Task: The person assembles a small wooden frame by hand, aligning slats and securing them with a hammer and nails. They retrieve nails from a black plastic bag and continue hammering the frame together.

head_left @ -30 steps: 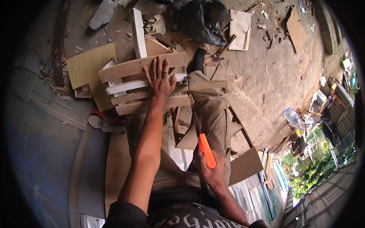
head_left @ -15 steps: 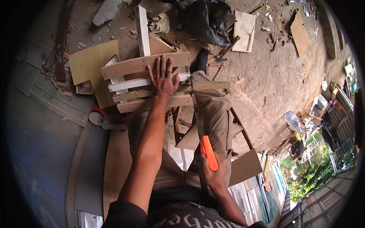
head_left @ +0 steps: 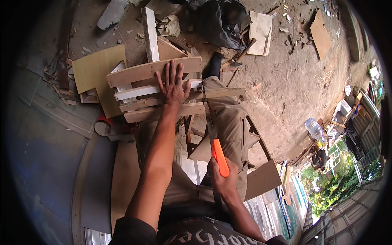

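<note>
My left hand (head_left: 174,90) presses down with fingers spread on a slatted wooden frame (head_left: 134,74) made of several boards, one of them painted white. In my right hand (head_left: 225,181) is a handsaw (head_left: 221,159), gripped by its orange handle. Its thin blade runs away from me to the right end of the frame, where it meets a longer slat (head_left: 226,92) that sticks out past the other boards and over my right leg. Motion blurs part of the blade, so I cannot tell how deep the cut is.
A hammer (head_left: 245,51) lies beyond the frame, near a black plastic bag (head_left: 218,24). Plywood offcuts (head_left: 100,67) sit at the left. Loose wood panels (head_left: 321,34) are on the dirt floor, and a clear plastic bottle (head_left: 313,128) is among clutter at the right.
My right hand and the saw have moved a little away from me, sliding the blade along the slat. My left hand stays pressed on the frame.
</note>
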Action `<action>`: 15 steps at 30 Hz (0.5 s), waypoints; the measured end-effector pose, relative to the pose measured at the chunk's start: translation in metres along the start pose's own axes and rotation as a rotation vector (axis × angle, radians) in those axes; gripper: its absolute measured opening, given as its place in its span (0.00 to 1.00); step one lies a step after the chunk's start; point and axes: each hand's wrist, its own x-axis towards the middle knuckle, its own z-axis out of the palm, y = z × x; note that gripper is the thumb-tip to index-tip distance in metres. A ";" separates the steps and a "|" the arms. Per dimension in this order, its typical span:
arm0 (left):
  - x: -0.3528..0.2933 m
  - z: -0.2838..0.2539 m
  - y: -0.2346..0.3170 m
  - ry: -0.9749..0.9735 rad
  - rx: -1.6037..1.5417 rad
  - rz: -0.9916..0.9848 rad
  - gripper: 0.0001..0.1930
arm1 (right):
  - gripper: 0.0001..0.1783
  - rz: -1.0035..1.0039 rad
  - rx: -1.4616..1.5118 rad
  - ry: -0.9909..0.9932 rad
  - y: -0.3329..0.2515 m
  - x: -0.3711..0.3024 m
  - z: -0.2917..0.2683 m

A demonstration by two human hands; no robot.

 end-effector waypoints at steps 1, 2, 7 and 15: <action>0.001 0.001 0.000 0.001 0.009 0.002 0.39 | 0.15 0.041 0.013 -0.034 0.007 0.008 0.003; 0.001 0.001 0.001 0.010 -0.005 0.004 0.39 | 0.16 0.047 0.016 -0.040 0.014 0.006 0.003; 0.001 -0.001 0.002 -0.001 -0.009 -0.007 0.38 | 0.12 -0.037 -0.007 0.001 0.001 0.002 0.001; 0.000 -0.005 0.004 -0.014 -0.002 -0.013 0.35 | 0.11 -0.143 -0.002 0.040 0.029 -0.021 -0.006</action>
